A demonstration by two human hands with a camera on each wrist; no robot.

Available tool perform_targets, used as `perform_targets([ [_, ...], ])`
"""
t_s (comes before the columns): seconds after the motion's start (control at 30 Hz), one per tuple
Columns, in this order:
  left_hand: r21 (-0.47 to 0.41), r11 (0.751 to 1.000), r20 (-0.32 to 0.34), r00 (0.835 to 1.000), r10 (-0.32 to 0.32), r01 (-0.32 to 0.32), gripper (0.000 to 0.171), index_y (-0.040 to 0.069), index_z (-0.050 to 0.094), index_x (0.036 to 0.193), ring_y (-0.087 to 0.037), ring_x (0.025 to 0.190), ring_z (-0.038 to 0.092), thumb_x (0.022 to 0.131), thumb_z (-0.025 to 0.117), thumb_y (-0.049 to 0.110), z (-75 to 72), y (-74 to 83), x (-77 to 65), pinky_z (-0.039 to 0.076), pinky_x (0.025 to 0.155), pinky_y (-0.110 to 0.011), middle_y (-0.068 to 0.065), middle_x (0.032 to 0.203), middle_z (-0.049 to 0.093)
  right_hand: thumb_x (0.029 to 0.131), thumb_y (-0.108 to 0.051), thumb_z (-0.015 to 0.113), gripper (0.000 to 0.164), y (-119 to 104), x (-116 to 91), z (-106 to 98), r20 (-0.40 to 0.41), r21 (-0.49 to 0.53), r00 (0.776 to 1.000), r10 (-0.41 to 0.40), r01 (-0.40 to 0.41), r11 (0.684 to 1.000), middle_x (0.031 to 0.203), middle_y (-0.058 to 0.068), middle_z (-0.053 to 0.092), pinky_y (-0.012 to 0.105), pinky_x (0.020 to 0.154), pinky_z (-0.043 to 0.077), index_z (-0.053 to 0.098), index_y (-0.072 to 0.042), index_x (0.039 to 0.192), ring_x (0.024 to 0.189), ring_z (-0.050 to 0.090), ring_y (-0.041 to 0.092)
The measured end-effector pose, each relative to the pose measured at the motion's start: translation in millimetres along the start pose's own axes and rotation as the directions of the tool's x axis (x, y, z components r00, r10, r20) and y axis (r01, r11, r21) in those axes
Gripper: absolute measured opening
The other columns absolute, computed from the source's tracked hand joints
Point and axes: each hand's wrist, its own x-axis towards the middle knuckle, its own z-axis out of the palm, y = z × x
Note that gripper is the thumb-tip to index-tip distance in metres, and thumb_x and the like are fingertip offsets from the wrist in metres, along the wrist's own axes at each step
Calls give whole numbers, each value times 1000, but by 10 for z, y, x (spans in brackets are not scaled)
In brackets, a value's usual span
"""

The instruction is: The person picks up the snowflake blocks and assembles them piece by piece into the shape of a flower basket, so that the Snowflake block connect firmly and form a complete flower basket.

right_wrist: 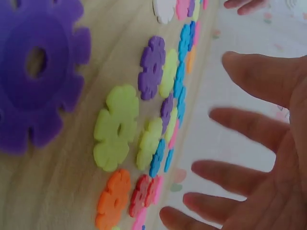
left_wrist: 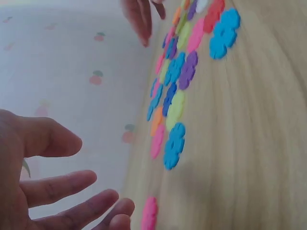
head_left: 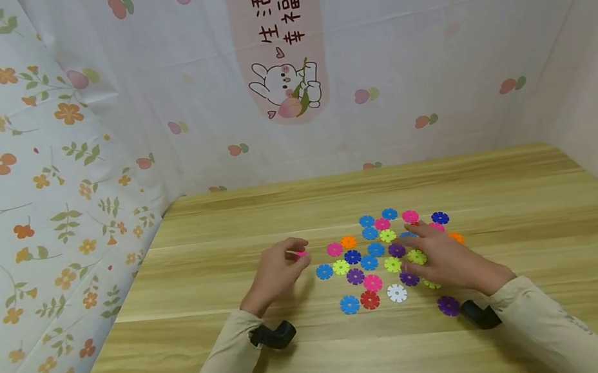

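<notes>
Purple disc (right_wrist: 33, 103) lies nearest on the counter (head_left: 361, 359); my right fingers (right_wrist: 230, 176) hang wide over the spread discs (head_left: 367, 264), my left fingers (left_wrist: 62, 187) loosely parted by a pink disc (left_wrist: 149, 213). Mostly spaced, likely for easy pinching.

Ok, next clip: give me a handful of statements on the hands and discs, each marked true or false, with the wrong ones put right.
1. In the head view, a red disc lies between a blue disc and the white disc. True.

2. The left hand grips an orange disc. False: its fingers hold nothing, and the nearest disc, a pink one, lies on the table.

3. A purple disc lies beside the black device at the right wrist. True.

4. The right hand holds the white disc. False: it is empty, fingers apart, and that disc lies on the table.
</notes>
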Motion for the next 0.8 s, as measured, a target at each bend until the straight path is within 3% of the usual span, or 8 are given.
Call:
perform_targets([
  [0.13,-49,998,25,999,-40,41,26,4,69,118,-25,95,69,95,65,16,27,24,9,58,84,-37,-11,109,73,92,-19,72,28,-26,4,16,64,32,998,-18,16,999,141,25,57,65,103,47,73,-13,119,133,49,52],
  [0.33,-51,997,61,997,-53,56,23,5,72,110,-17,84,64,89,66,13,86,-6,18,51,72,-26,-8,95,74,80,-17,84,21,-76,10,87,25,-16,988,-155,155,988,117,9,72,54,94,53,80,-19,100,114,63,35],
  [0.43,-66,995,70,995,-71,76,23,4,73,108,-15,78,62,87,69,10,111,-22,15,48,66,-23,-8,91,73,75,-16,87,22,-116,20,123,23,-18,981,-194,194,981,108,3,72,43,87,55,80,-22,96,108,60,28],
  [0.57,-113,989,83,993,-88,97,27,1,73,111,-10,65,58,84,74,6,154,-48,22,48,55,-20,-9,85,69,71,-17,90,25,-155,35,154,38,-3,982,-183,183,983,101,-1,68,29,77,49,80,-23,94,102,52,23],
  [0.7,-77,995,82,995,-52,58,31,1,74,111,-7,60,53,81,79,5,214,-88,38,45,52,-17,-7,79,66,71,-18,91,25,-174,36,175,44,-21,984,-175,176,984,96,-2,66,23,71,44,81,-22,93,97,46,20],
  [0.8,9,1000,69,998,-10,9,29,3,76,107,-7,65,52,79,81,7,253,-112,42,43,57,-17,-5,76,65,71,-17,91,22,-194,34,183,44,-37,983,-179,180,983,95,-2,67,27,74,49,81,-20,92,100,50,23],
])
